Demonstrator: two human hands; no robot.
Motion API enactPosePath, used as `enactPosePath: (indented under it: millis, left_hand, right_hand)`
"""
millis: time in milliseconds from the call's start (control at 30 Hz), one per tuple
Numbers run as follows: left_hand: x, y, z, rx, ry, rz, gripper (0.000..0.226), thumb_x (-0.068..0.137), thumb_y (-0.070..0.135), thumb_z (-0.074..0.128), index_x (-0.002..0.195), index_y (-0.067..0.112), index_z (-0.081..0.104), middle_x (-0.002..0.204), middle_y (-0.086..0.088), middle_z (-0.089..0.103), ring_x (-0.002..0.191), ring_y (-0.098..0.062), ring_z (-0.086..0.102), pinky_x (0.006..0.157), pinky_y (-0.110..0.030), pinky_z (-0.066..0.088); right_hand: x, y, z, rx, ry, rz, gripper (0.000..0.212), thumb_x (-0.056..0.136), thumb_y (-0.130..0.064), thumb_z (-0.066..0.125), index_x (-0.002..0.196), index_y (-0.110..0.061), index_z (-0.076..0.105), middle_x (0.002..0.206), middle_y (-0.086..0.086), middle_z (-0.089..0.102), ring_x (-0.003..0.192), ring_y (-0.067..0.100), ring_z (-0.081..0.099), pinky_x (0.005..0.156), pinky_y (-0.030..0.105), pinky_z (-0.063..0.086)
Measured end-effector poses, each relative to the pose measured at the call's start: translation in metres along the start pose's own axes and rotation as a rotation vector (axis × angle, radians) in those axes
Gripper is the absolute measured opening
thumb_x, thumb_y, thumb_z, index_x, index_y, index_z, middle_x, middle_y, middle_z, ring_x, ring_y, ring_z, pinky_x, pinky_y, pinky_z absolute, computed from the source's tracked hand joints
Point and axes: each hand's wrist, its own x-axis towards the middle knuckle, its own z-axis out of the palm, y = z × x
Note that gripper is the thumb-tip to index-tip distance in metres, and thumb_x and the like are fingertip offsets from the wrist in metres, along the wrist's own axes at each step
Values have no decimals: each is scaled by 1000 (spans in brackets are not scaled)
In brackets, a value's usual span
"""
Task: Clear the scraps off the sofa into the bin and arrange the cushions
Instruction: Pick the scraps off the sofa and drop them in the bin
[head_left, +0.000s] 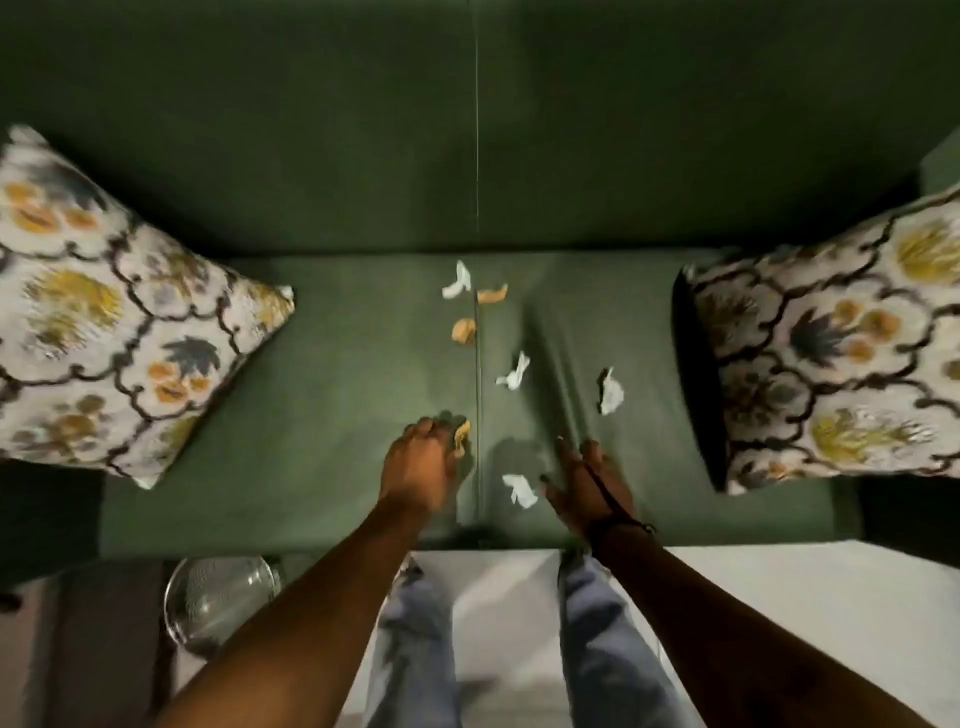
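Observation:
Several paper scraps, white and tan, lie on the green sofa seat (322, 395) around its middle seam. My left hand (421, 467) is closed around a tan scrap (461, 437) near the front of the seat. My right hand (584, 486) hovers with fingers spread beside a white scrap (521, 489). Other white scraps (514, 371) (610, 392) (457, 280) and tan scraps (463, 330) (492, 294) lie farther back. A floral cushion (104, 312) lies flat at the left end, another floral cushion (841, 348) at the right end.
A clear, wire-mesh-looking bin (221, 595) stands on the floor at the sofa's front left, beside my left forearm. My legs in blue jeans (602, 623) stand on pale flooring against the seat's front edge. The sofa backrest (311, 130) rises behind.

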Motion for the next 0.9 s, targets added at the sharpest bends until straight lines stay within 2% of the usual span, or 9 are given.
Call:
enactPosePath:
  millis: [33, 133, 233, 367, 533, 633, 700, 767, 900]
  left_hand:
    - [13, -7, 17, -44, 21, -24, 45, 91, 24, 59, 134, 14, 55, 126, -17, 62, 114, -37, 59, 98, -40, 48]
    - [44, -21, 45, -111, 49, -76, 43, 89, 20, 63, 131, 11, 57, 128, -20, 60, 115, -41, 58, 95, -42, 49]
    - [66, -29, 68, -170, 46, -91, 38, 86, 21, 67, 122, 10, 60, 126, -19, 57, 111, -41, 59, 92, -44, 53]
    - [79, -23, 87, -254, 92, -172, 19, 85, 17, 66, 103, 12, 63, 116, -15, 59, 98, -37, 63, 85, -39, 52]
    - [81, -13, 93, -356, 137, -238, 5, 86, 6, 64, 86, 6, 68, 98, -19, 69, 90, -35, 66, 81, -35, 52]
    - [85, 12, 83, -440, 181, -126, 5, 82, 4, 67, 86, 6, 68, 88, -18, 68, 85, -36, 64, 79, -35, 51]
    - [99, 35, 73, -533, 173, -83, 24, 82, 4, 68, 106, 9, 69, 84, -15, 68, 83, -36, 66, 81, -36, 54]
    - [120, 57, 64, -618, 174, -88, 44, 82, 5, 69, 125, 11, 61, 80, -9, 66, 84, -34, 68, 84, -37, 56]
    - [161, 82, 61, -610, 140, -168, 40, 80, 8, 74, 118, 12, 60, 101, -16, 72, 98, -37, 67, 89, -43, 57]
  right_hand:
    - [11, 5, 20, 109, -14, 27, 61, 89, -31, 62, 143, -21, 36, 127, 1, 48, 112, 6, 57, 91, 20, 49]
    - [33, 6, 61, 52, -51, -22, 47, 89, -22, 59, 134, -22, 45, 130, 10, 43, 109, 33, 57, 92, 40, 50]
    - [45, 11, 91, -17, -15, -79, 31, 88, -21, 56, 118, -27, 49, 121, 6, 49, 93, 29, 57, 75, 31, 47]
    - [53, 10, 116, 17, 50, -88, 11, 88, -24, 52, 98, -24, 56, 107, 9, 61, 91, 32, 62, 81, 40, 53]
    - [58, 11, 109, 141, 18, -110, 27, 92, -17, 49, 75, -19, 70, 77, 2, 73, 83, 30, 64, 70, 35, 50]
    - [75, 26, 79, 361, 272, -124, 16, 85, -1, 55, 89, 3, 70, 87, 24, 71, 83, 35, 65, 79, 33, 48]
    - [90, 40, 45, 520, 458, -11, 25, 84, 1, 57, 108, 0, 62, 86, 20, 70, 76, 31, 65, 74, 30, 47]
    - [109, 53, 14, 606, 490, 172, 44, 84, -2, 58, 126, -14, 50, 92, 8, 69, 78, 23, 65, 73, 28, 53]
    - [149, 66, -16, 646, 378, 363, 49, 90, -7, 58, 134, -18, 40, 110, 16, 66, 93, 30, 66, 82, 48, 59]
